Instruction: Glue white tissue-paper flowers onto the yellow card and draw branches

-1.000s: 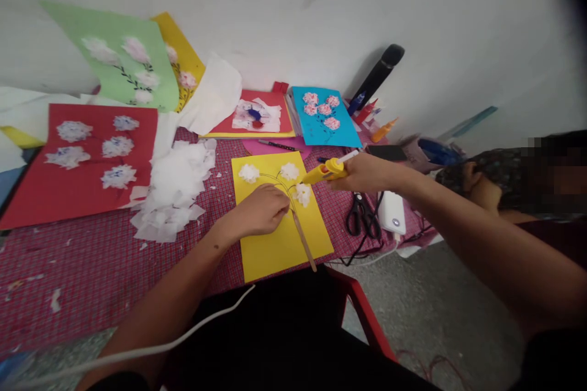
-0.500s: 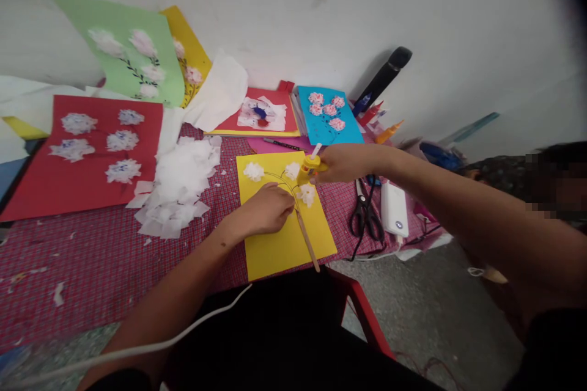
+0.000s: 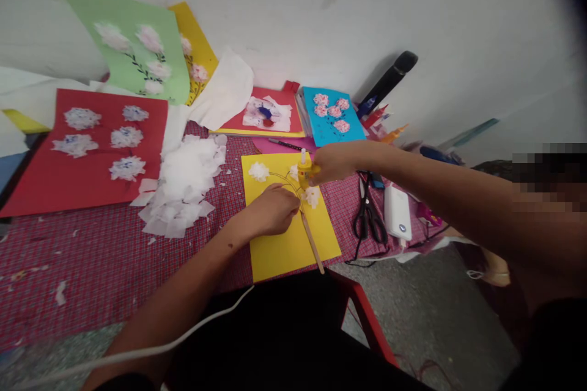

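Observation:
A yellow sheet of paper (image 3: 275, 256) lies in front of me, with several white tissue flowers (image 3: 259, 171) and thin drawn stems on it. My right hand (image 3: 332, 162) grips a small yellow glue bottle (image 3: 303, 176), its white nozzle pointing up, over the upper flowers and partly hiding one. My left hand (image 3: 277, 209) rests on the middle of the sheet with fingers curled; what they hold, if anything, is hidden. A thin wooden stick (image 3: 312, 243) runs from beside those fingertips past the sheet's near edge.
Left of the sheet is a pile of white tissue squares (image 3: 183, 186). Flower pictures on red (image 3: 92, 186), green (image 3: 123, 6) and blue paper (image 3: 325, 131) surround it. Black scissors (image 3: 367, 220) and a white power bank (image 3: 397, 212) lie right. Another person is at the far right.
My right hand has brought the glue bottle slightly left and down, and its nozzle now stands more upright. My left hand keeps its place on the sheet. The view has shifted slightly.

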Motion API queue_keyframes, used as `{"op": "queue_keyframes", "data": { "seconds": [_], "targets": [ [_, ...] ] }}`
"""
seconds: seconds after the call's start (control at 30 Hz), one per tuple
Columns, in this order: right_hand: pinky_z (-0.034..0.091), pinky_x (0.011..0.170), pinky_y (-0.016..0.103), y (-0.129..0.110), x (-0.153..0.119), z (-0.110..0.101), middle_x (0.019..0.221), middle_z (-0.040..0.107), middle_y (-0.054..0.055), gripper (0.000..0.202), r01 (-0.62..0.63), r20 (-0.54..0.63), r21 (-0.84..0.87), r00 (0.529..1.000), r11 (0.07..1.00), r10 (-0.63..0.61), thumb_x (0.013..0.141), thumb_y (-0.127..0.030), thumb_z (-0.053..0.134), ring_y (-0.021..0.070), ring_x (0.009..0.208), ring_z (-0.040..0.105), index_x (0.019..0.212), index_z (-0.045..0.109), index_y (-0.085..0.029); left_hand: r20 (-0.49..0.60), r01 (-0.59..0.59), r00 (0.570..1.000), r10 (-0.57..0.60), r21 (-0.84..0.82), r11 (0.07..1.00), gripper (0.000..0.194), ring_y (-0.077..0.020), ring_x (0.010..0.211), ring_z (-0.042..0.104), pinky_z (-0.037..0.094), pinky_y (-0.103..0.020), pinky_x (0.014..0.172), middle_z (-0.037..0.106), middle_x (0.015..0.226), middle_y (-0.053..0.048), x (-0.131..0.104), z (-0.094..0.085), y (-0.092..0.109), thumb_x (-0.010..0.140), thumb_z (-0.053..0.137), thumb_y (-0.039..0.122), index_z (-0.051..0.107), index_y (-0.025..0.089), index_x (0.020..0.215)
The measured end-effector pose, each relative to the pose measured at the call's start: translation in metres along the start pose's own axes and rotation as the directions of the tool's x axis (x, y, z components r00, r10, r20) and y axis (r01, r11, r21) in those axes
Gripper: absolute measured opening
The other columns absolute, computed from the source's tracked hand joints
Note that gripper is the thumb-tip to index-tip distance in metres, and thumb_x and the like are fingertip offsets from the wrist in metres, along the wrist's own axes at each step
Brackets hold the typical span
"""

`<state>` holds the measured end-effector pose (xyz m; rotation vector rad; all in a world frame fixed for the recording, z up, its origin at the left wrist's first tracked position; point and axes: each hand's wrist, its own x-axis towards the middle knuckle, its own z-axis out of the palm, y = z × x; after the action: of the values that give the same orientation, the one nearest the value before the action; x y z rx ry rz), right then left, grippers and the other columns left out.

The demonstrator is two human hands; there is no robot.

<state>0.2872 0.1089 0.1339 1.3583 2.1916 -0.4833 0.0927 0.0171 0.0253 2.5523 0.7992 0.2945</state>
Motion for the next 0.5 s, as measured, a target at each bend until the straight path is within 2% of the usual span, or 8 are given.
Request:
{"op": "queue_keyframes", "data": {
  "seconds": [0.03, 0.1, 0.33, 0.5],
  "targets": [
    [0.047, 0.067, 0.035, -0.0028, -0.001, -0.0027, 0.077, 0.074, 0.009, 0.036, -0.005, 0.067, -0.031, 0.998, 1.0, 0.007, 0.082, -0.053, 0.076, 0.0253, 0.078, 0.067, 0.089, 0.078, -0.018, 0.001, 0.002, 1.0, -0.002, 0.001, 1.0, 0.015, -0.0225, 0.09, 0.069, 0.043, -0.041, 0.101, 0.076, 0.093, -0.008, -0.0001, -0.0005, 0.0001, 0.088, 0.053, 0.012, 0.067, 0.018, 0.085],
    [0.047, 0.068, 0.035, -0.007, -0.0019, -0.0051, 0.078, 0.074, 0.01, 0.037, -0.019, 0.124, -0.053, 0.992, 0.998, 0.025, 0.085, -0.054, 0.073, 0.0256, 0.078, 0.067, 0.09, 0.078, -0.017, -0.001, 0.0, 1.0, 0.0, 0.003, 1.0, 0.015, -0.0224, 0.089, 0.068, 0.043, -0.041, 0.1, 0.075, 0.092, -0.008, -0.0004, -0.0013, 0.0001, 0.088, 0.053, 0.013, 0.067, 0.018, 0.085],
    [0.045, 0.068, 0.036, -0.0097, -0.0018, 0.0014, 0.074, 0.072, 0.01, 0.041, 0.016, 0.151, -0.14, 0.989, 0.99, 0.005, 0.091, -0.055, 0.065, 0.0242, 0.072, 0.067, 0.082, 0.077, -0.017, -0.001, 0.004, 1.0, -0.004, 0.001, 1.0, 0.015, -0.0224, 0.09, 0.069, 0.043, -0.04, 0.098, 0.075, 0.092, -0.008, -0.0013, -0.0016, 0.0, 0.088, 0.053, 0.013, 0.067, 0.018, 0.086],
    [0.044, 0.068, 0.036, -0.0123, -0.0042, 0.0022, 0.076, 0.073, 0.012, 0.04, 0.005, 0.124, -0.166, 0.992, 0.986, 0.016, 0.092, -0.054, 0.065, 0.0251, 0.073, 0.067, 0.083, 0.078, -0.017, 0.0, 0.002, 1.0, -0.002, 0.007, 1.0, 0.015, -0.0227, 0.09, 0.068, 0.043, -0.041, 0.098, 0.076, 0.093, -0.008, -0.0008, -0.0008, -0.0004, 0.089, 0.053, 0.013, 0.067, 0.017, 0.086]
  ]
}}
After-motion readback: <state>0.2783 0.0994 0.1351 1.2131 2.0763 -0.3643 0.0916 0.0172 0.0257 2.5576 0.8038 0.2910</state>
